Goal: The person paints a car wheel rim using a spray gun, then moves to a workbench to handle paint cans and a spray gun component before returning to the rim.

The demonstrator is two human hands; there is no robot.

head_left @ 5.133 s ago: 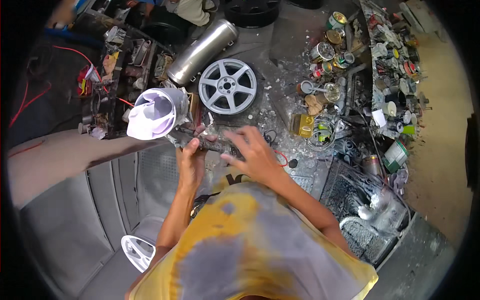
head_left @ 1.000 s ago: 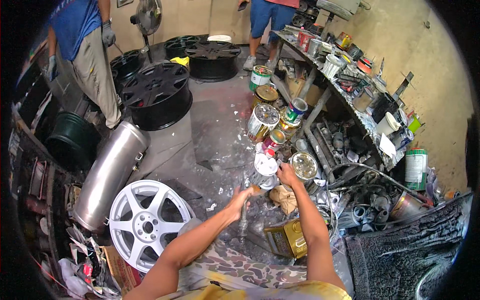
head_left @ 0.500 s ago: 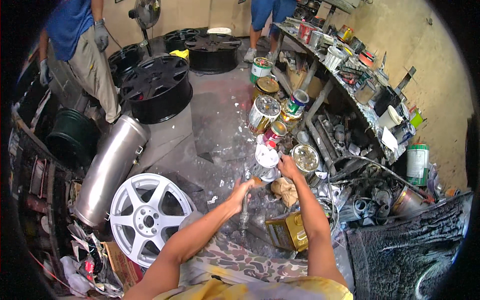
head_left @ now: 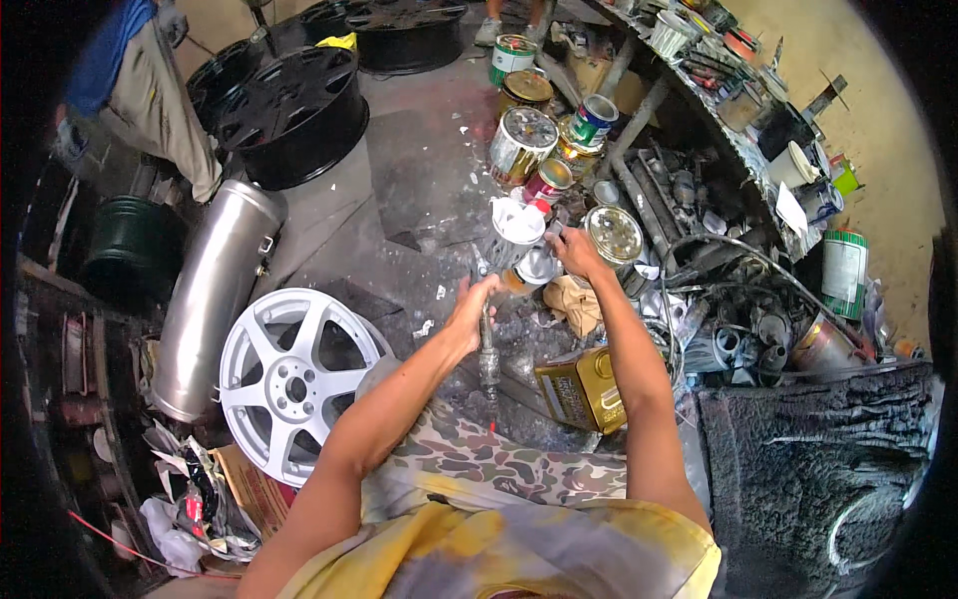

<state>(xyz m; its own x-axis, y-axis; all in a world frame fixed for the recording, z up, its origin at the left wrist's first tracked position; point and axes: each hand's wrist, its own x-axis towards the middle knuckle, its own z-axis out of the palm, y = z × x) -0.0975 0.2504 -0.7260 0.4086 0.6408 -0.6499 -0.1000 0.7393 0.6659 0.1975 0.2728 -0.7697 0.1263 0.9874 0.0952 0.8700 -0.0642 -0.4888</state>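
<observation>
My left hand is closed around the handle of a spray gun, with its hose fitting pointing down toward my lap. Joined to it or just beside it is a small cup with a silvery-grey top and an amber side, tilted over. My right hand has its fingers curled at the far right of that cup; what they pinch is too small to make out. Just beyond the cup stands a white-rimmed container, streaked with grey paint.
A white wheel rim and a silver tank lie to my left. Paint cans line the floor ahead, with a gold tin near my right forearm. Black rims and a person are farther off. A cluttered bench runs along the right.
My view has tilted down, so the surroundings sit higher. The small cup shows more of its grey top, clear of the white-rimmed container. Both hands keep their holds.
</observation>
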